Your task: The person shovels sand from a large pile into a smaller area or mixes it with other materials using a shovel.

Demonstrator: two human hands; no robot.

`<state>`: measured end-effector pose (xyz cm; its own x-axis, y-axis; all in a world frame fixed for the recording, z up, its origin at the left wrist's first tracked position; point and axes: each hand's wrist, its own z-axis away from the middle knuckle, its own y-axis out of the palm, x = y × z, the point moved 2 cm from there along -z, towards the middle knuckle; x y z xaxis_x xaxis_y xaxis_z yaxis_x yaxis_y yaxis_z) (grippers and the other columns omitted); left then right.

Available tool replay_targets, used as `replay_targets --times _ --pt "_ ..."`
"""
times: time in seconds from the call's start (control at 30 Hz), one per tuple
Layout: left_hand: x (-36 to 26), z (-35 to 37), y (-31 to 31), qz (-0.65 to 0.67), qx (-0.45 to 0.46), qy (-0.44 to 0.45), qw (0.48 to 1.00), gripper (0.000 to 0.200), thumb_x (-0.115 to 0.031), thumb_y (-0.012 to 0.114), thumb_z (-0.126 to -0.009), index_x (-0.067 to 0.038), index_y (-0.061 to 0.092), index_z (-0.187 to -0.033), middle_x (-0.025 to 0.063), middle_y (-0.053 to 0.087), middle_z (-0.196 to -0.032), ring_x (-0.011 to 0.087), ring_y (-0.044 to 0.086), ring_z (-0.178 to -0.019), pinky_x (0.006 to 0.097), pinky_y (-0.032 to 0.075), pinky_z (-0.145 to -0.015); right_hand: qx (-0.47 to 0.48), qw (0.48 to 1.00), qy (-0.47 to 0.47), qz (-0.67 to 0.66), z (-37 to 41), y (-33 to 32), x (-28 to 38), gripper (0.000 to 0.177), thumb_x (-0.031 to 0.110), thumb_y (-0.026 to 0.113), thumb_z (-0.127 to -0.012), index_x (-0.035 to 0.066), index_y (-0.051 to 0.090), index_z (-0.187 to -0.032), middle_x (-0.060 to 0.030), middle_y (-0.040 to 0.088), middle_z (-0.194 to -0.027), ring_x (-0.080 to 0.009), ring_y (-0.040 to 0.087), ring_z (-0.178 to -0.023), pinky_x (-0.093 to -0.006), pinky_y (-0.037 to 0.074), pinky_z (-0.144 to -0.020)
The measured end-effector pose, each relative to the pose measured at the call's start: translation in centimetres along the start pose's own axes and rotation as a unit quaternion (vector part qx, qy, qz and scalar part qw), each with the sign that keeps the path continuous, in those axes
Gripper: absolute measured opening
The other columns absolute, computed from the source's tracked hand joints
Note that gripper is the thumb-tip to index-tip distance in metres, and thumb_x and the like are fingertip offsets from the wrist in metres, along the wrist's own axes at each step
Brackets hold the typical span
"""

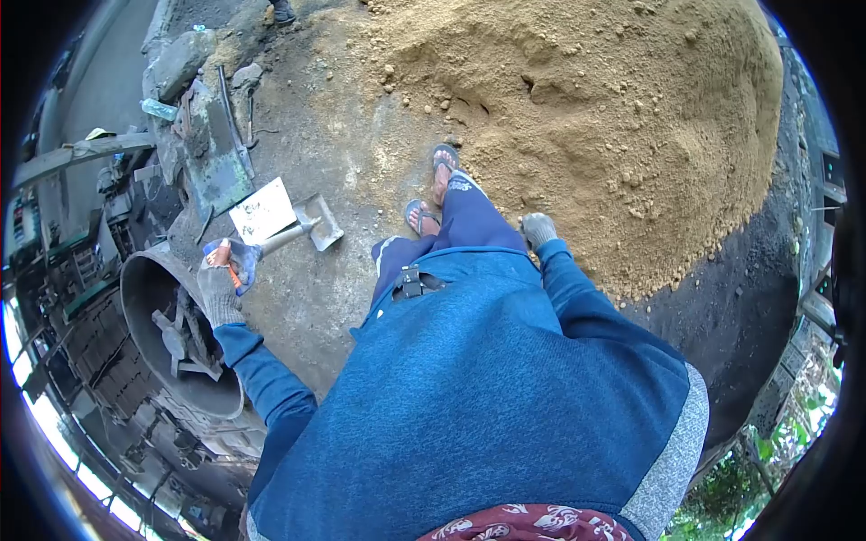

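Note:
My left hand (222,275), in a grey glove, is wrapped round the handle of a shovel (320,224) on the left side. The shovel's shaft runs to the right, and its square metal blade is low over the grey ground. A white sheet with dark marks (262,210) lies beside the blade. My right hand (539,231), also gloved, hangs by my right thigh at the edge of the brown soil pile (613,135). Its fingers are curled and partly turned away, so I cannot make out what is in them.
A round metal drum (135,311) holding metal pieces stands at the left. Long tools (233,117), stones and a plastic bottle (159,110) lie at the upper left. Another person's foot (283,12) shows at the top. Dark soil (722,307) borders the pile at the right.

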<state>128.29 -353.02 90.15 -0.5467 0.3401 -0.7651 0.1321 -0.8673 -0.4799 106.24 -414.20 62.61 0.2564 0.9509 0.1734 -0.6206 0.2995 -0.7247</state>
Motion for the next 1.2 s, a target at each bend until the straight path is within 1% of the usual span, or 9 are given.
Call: replay_targets --times 0.2,0.23,0.37,0.5,0.57,0.7,0.83,1.03,1.2 --pt "-0.6 0.7 0.1 -0.12 -0.046 -0.038 0.991 0.019 -0.022 0.07 -0.083 -0.004 0.064 -0.081 0.003 0.058 -0.062 0.0126 0.053 -0.05 0.0278 0.041 -0.047 0.025 0.99 -0.055 0.124 -2.2 3.3 -0.8 0.027 0.028 0.053 -0.089 0.009 0.071 -0.082 -0.0153 0.07 -0.086 -0.0297 0.069 -0.085 -0.04 0.054 -0.073" --pt "-2.1 1.9 1.1 -0.236 -0.109 0.061 0.964 0.015 -0.015 0.069 -0.081 -0.001 0.064 -0.086 0.0057 0.063 -0.072 0.0175 0.059 -0.064 0.0324 0.047 -0.06 0.047 0.987 -0.068 0.134 -3.8 2.9 -0.4 0.025 0.027 0.055 -0.087 0.009 0.072 -0.082 -0.0154 0.07 -0.086 -0.0297 0.069 -0.084 -0.0398 0.054 -0.073" --pt "-3.8 3.2 3.7 -0.38 -0.168 0.097 0.905 0.022 -0.019 0.066 -0.084 0.0 0.064 -0.095 0.007 0.067 -0.091 0.0199 0.062 -0.085 0.0344 0.047 -0.077 0.073 0.964 -0.162 0.198 -14.4 0.7 3.3 0.018 0.022 0.06 -0.081 0.009 0.073 -0.08 -0.0151 0.071 -0.083 -0.0299 0.07 -0.082 -0.0397 0.055 -0.071" --pt "-5.2 2.5 8.4 -0.333 -0.204 0.071 0.918 0.022 -0.017 0.066 -0.086 0.001 0.066 -0.098 0.0071 0.068 -0.085 0.0151 0.06 -0.075 0.03 0.048 -0.071 0.077 0.957 -0.209 0.183 -26.1 0.2 7.0 0.018 0.018 0.06 -0.081 0.005 0.073 -0.083 -0.0165 0.071 -0.084 -0.0294 0.07 -0.083 -0.04 0.056 -0.07" --pt "-5.0 2.2 9.1 -0.332 -0.226 -0.004 0.916 0.022 -0.018 0.065 -0.088 0.003 0.065 -0.094 0.0049 0.065 -0.082 0.0142 0.056 -0.072 0.03 0.046 -0.068 0.125 0.97 -0.151 0.14 -33.5 4.7 6.5 0.021 0.019 0.06 -0.081 0.004 0.072 -0.087 -0.0207 0.069 -0.09 -0.0328 0.069 -0.088 -0.0418 0.055 -0.076" --pt "-2.7 2.2 9.6 -0.394 -0.263 0.057 0.879 0.031 -0.029 0.063 -0.09 0.001 0.06 -0.095 0.0014 0.056 -0.07 0.0068 0.049 -0.058 0.0239 0.036 -0.05 0.112 0.969 0.145 -0.168 -42.1 9.5 6.1 0.032 0.023 0.057 -0.08 0.001 0.067 -0.102 -0.026 0.065 -0.105 -0.0395 0.064 -0.1 -0.0442 0.051 -0.086" --pt "-0.8 0.5 10.4 -0.404 -0.265 0.023 0.875 0.03 -0.029 0.062 -0.09 0.001 0.06 -0.095 0.0011 0.056 -0.071 0.0065 0.048 -0.057 0.0234 0.035 -0.05 0.121 0.963 0.191 -0.144 -47.3 9.6 6.6 0.043 0.024 0.059 -0.082 0.004 0.056 -0.119 -0.0257 0.06 -0.118 -0.0391 0.059 -0.111 -0.044 0.048 -0.093" --pt "1.4 -0.9 11.5 -0.419 -0.26 -0.024 0.87 0.029 -0.029 0.062 -0.09 0.0 0.06 -0.096 0.0006 0.056 -0.072 0.006 0.047 -0.056 0.0228 0.034 -0.049 -0.069 0.989 0.129 -0.009 -55.4 14.5 5.6 0.041 0.026 0.063 -0.083 0.01 0.057 -0.121 -0.0187 0.063 -0.112 -0.0342 0.062 -0.105 -0.0428 0.05 -0.088" --pt "1.7 0.0 10.8 -0.408 -0.259 -0.044 0.875 0.028 -0.028 0.062 -0.09 -0.001 0.06 -0.096 0.0002 0.055 -0.072 0.0056 0.046 -0.056 0.0223 0.034 -0.048 0.036 0.986 0.147 -0.068 -55.5 16.4 6.9 0.038 0.03 0.06 -0.084 0.009 0.06 -0.115 -0.0193 0.063 -0.112 -0.0374 0.06 -0.107 -0.0445 0.049 -0.089"
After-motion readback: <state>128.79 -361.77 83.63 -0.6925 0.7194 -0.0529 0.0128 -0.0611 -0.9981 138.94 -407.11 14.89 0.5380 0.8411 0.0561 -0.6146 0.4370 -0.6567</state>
